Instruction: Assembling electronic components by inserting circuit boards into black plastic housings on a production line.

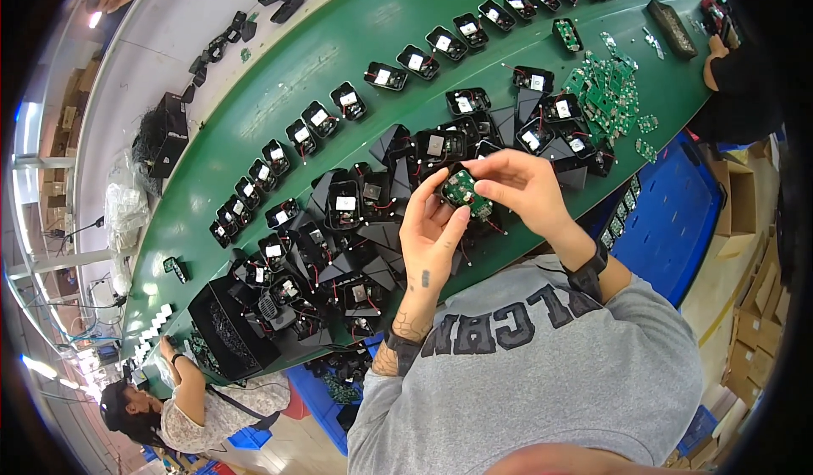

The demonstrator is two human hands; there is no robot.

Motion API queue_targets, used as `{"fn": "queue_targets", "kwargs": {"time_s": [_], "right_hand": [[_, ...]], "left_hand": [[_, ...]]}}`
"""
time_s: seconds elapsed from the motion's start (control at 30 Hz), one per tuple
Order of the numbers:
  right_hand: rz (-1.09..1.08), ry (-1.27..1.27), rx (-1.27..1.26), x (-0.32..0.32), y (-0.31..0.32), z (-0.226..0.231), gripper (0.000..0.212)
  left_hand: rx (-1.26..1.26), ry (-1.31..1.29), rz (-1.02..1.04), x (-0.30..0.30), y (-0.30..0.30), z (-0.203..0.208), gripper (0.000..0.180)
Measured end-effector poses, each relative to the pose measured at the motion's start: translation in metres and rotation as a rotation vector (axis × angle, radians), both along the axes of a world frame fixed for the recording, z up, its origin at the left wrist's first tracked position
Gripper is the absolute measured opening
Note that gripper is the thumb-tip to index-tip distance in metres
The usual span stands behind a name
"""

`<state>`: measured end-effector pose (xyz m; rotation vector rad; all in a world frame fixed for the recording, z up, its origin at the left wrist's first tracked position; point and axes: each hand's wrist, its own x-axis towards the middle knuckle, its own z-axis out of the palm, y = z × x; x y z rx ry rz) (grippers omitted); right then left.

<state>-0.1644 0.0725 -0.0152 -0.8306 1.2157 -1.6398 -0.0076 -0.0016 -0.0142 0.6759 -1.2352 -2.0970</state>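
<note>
A green circuit board [461,189] is held up in front of a person's chest, above the near edge of a green counter [182,229], beside a crowded heap of open black housings [343,208]. Because the board is supported mainly by fingertips and is raised off any surface, it could be dropped if the grip were loosened or the board were tilted too sharply; it might then be lost among the housings or knocked against them. A thin red wire [497,225] is seen just below the board, and it could be snagged or strained if the board were turned carelessly; whether it is joined to the board cannot be told. Small parts on the board's face could also be marred by too hard a press of the thumbs. The left hand [430,242] is raised from below, its palm turned up and inward, with fingers curved behind the board and thumb closed against its lower edge, so the board is cradled there. The right hand [529,191] is brought in from the right, wrist bent, fingers partly curled, with thumb and forefinger nearly together at the board's upper right; whether its edge is pinched or merely touched cannot be made out.
</note>
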Motion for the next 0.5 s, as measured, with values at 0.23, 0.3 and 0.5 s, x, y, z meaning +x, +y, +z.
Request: {"fn": "queue_targets", "kwargs": {"time_s": [0.23,0.3,0.5], "right_hand": [[0.019,0.137,0.039,-0.001,0.000,-0.002,0.009],[0.013,0.075,0.027,0.001,0.001,-0.005,0.009],[-0.068,0.128,-0.037,0.014,-0.002,0.004,0.012]], "left_hand": [[-0.286,-0.042,0.013,0.003,0.003,-0.009,0.049],[-0.328,-0.019,0.013,0.000,0.004,-0.006,0.049],[-0.302,0.025,0.108,-0.003,0.009,-0.004,0.043]]}}
